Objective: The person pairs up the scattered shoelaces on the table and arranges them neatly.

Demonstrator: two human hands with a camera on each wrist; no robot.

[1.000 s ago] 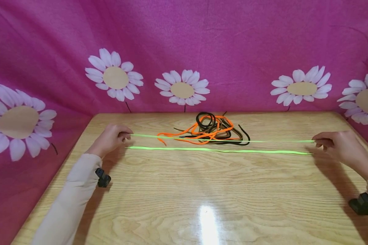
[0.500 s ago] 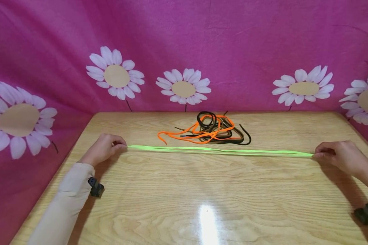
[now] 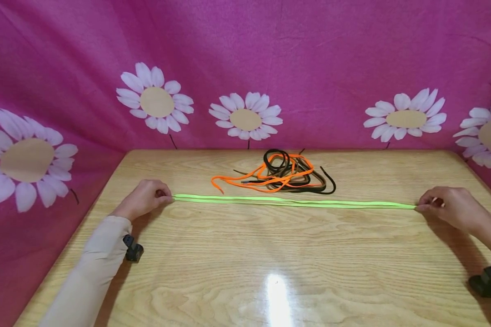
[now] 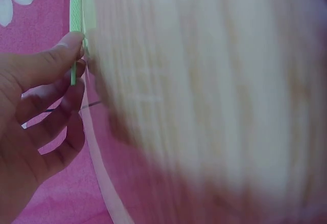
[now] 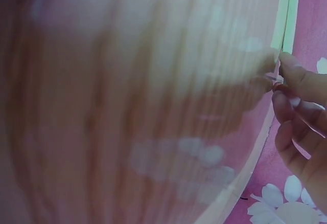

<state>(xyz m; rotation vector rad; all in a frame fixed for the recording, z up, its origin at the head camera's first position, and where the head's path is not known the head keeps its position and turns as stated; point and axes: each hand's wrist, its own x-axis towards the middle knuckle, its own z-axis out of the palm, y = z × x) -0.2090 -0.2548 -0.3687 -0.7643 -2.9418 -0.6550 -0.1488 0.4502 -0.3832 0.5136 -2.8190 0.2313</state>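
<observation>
Two neon green shoelaces (image 3: 331, 203) stretch across the table from left to right, lying close alongside each other. At their left end my left hand (image 3: 145, 198) pinches lace between thumb and finger; in the left wrist view a short tip of green lace (image 4: 76, 9) sticks out below the thumb. My right hand (image 3: 454, 206) pinches the right end low over the table. The right wrist view shows two green strands (image 5: 290, 14) meeting at those fingertips. Whether the left hand grips one strand or both is hard to tell.
Behind the green laces lies a loose tangle of orange laces (image 3: 251, 175) with black laces (image 3: 329, 179) and brown ones. The wooden table (image 3: 229, 263) ends at a magenta cloth (image 3: 323, 68) printed with daisies. A small black camera sits on each wrist.
Both hands have come down and nearer, bringing the raised green lace down beside the one on the table. Over the last half second they have barely shifted.
</observation>
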